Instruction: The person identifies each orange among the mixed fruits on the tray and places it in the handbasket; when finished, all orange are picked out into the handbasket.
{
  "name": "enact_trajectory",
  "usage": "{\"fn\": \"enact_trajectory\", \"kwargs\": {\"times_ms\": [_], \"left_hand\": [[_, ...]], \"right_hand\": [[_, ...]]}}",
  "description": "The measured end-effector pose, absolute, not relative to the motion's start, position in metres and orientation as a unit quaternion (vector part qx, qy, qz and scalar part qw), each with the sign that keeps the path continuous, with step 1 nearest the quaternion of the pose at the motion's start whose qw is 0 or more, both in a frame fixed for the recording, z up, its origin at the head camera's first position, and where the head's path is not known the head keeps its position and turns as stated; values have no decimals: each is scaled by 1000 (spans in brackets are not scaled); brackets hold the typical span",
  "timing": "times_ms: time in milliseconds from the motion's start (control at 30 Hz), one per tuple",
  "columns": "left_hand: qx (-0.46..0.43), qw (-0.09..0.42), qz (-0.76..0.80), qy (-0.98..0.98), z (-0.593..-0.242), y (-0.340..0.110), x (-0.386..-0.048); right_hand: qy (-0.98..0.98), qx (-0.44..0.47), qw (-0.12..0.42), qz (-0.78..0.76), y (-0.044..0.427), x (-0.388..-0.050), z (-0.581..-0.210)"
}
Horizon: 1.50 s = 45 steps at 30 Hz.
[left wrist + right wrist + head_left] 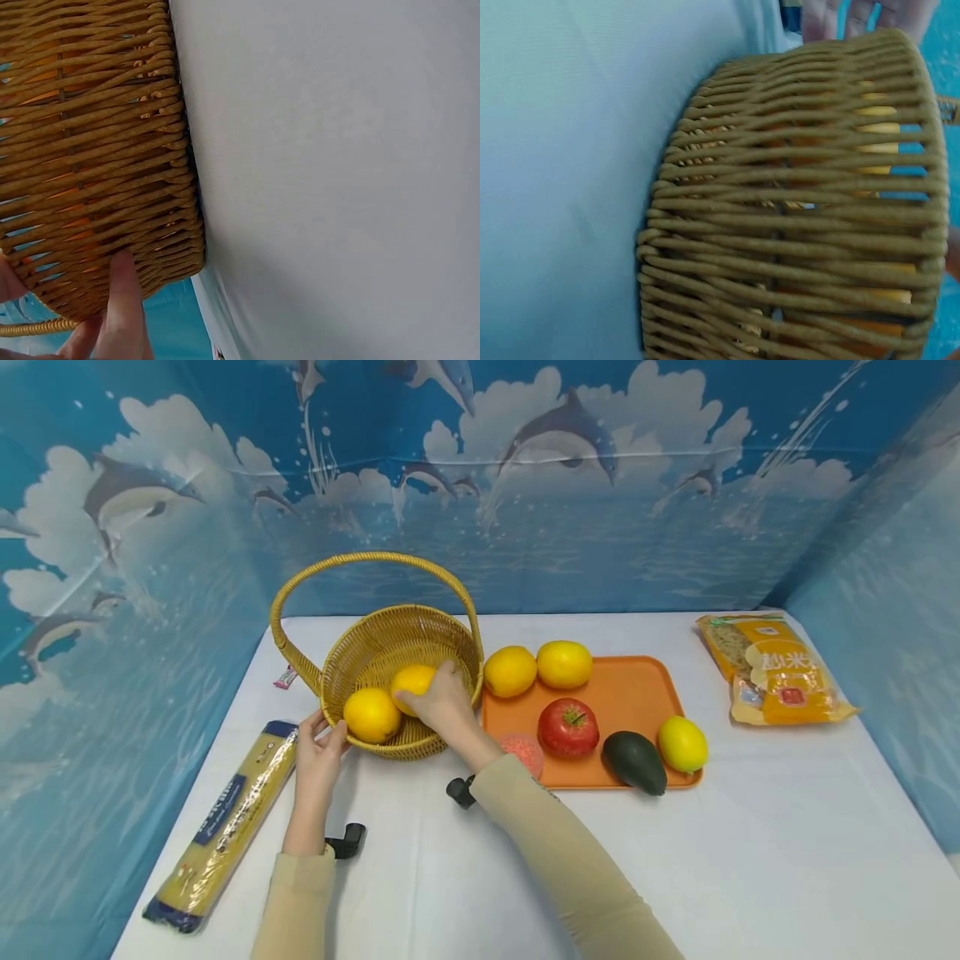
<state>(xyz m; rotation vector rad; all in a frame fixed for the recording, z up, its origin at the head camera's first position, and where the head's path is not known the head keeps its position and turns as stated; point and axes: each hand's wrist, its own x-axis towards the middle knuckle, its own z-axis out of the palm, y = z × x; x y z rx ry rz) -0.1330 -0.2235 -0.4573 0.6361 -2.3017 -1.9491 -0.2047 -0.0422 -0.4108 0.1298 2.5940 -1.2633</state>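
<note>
Head view: upper citrus fruit (409,682) sits inside the wicker basket (397,639), left of centre in the frame; lemon or orange, cannot tell.
Right hand: (447,703) fingers and thumb pinch that fruit; hidden behind the weave in the right wrist view.
Left hand: (318,758) grips the basket's lower-left rim; left wrist view shows a finger against the weave.
Step in hand: looks like moving citrus at the basket, other hand steadying; whether going in or coming out, cannot tell.
Next move: if setting down, calls for loosening the pinch gently; if lifting, for clearing the rim.
Second citrus: (371,716) in the basket, just left of the pinched one; could roll if bumped.
Basket handle: (375,557) arches over the opening; right arm should stay clear of its right side.
Orange tray: (637,685) right of basket; red apple (567,728), avocado (634,762), lemon (682,744), two yellow citrus (565,664) at its upper-left edge.
Pinkish round fruit: (522,752) on the tray, partly behind right sleeve.
Spaghetti pack: (225,822) lower left, near left forearm.
Noodle bag: (780,672) upper right, well apart.
Candy wrapper: (286,677) left of basket, small.
</note>
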Motion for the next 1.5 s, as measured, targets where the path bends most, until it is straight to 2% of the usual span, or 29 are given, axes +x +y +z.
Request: {"fn": "enact_trajectory", "kwargs": {"times_ms": [467,733,933,1133,1267,1500], "left_hand": [[208,25,-635,-744,-463,-221,-130],[207,21,-636,-744,-463,-221,-134],[191,18,-639,-745,-462,-219,-136],[216,31,-628,-747,-458,-226,-133],[210,18,-632,-746,-458,-225,-135],[211,23,-625,-751,-459,-225,-135]], "right_hand": [[913,-6,127,-388,-38,-201,-413],[906,-29,111,-407,-27,-192,-395],[891,-69,109,-436,8,-186,-358],[868,-94,110,-474,49,-188,-328],[870,-57,89,-482,87,-192,-323],[867,-13,97,-488,147,-213,-328]]}}
